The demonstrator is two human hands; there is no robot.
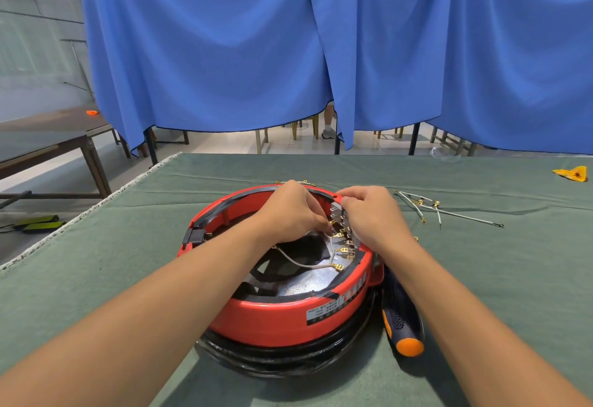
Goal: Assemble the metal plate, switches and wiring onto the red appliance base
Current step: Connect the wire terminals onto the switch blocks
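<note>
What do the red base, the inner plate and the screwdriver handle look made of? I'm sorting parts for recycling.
Red base: glossy moulded plastic, by its smooth sheen. Inner plate: bare metal, silvery and dully reflective. Screwdriver handle: probably dark rubbery grip, dimpled, with an orange plastic end cap.

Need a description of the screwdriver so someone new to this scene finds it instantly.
Start at the red appliance base in the middle of the green table cloth. The screwdriver lies on the cloth against the base's right side, under the person's right forearm. It is the only tool there: a dark handle with an orange butt end, unlike the thin white loose wires farther back.
</note>
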